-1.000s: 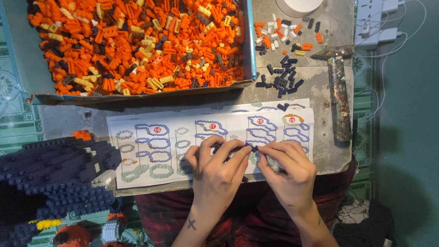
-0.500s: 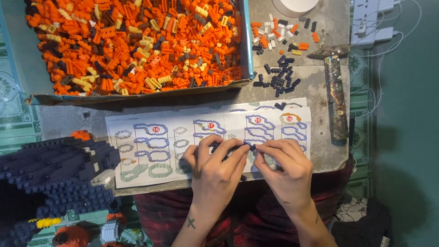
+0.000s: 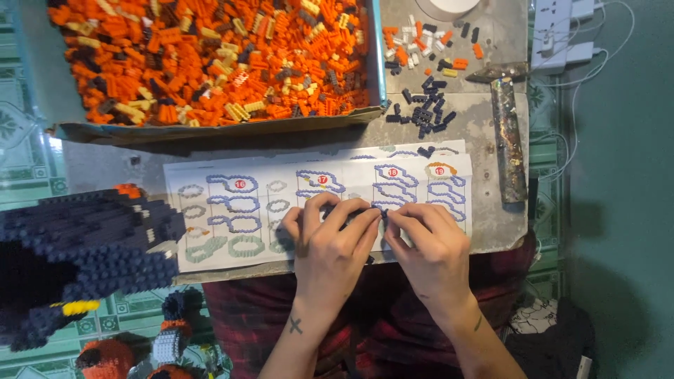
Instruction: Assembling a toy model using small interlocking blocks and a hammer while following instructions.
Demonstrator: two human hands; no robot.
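At the left edge of the frame we see a dark blue brick-built model (image 3: 77,260) beside the instruction sheet (image 3: 232,210). Upper left, an open box (image 3: 375,63) holds orange bricks. Lower centre, our left hand (image 3: 330,242) and right hand (image 3: 428,245) meet over the sheet, fingertips pinching a small dark brick piece (image 3: 375,208) between them. Upper right lie loose dark bricks (image 3: 425,109) and, further right, a hammer (image 3: 509,133) on the table (image 3: 484,224).
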